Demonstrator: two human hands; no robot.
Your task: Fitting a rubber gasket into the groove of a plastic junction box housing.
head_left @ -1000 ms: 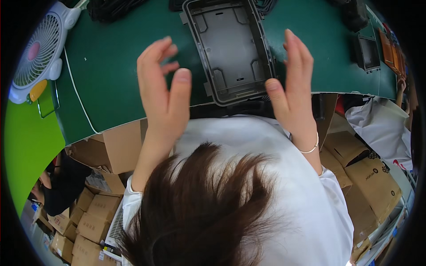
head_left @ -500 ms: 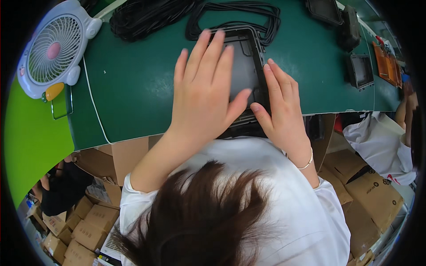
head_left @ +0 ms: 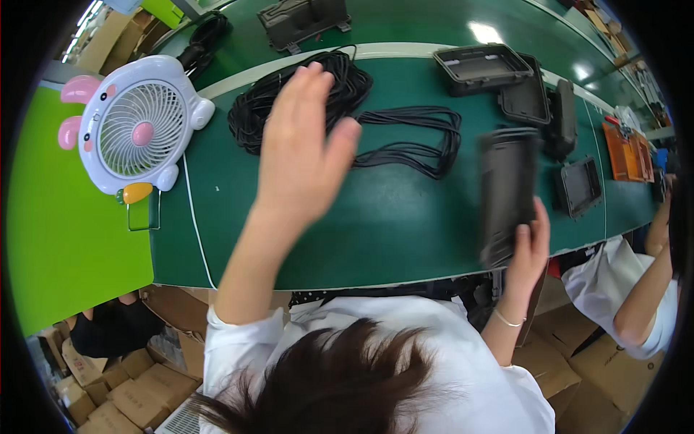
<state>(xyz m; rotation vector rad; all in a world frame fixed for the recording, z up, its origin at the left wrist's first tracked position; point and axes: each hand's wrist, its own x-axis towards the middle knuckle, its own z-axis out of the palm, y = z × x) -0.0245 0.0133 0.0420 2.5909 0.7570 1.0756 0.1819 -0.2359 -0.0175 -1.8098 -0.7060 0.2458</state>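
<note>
Hands work over a green tabletop seen from above the person's head. Right hand grips the near end of a dark rectangular plastic casing, fingers wrapped round its lower right edge; the casing is blurred and stands lengthwise near the tabletop's front edge, right of centre. Left hand is raised above the tabletop with its fingers spread wide and holding nothing, hovering in front of a heap of coiled black cable. A second, flatter bundle of black cable lies just right of that hand, between it and the casing. Beyond the casing sit an open black box shell, a dark lid touching it and a small framed black panel to the right. Another dark housing rests on the far strip of the tabletop. At far left stands a white desk fan with pink ears, its thin white cord running toward the front edge. Orange trays lie at the far right, where another person's white sleeve and forearm show. Cardboard boxes are stacked on the floor below the tabletop.
</note>
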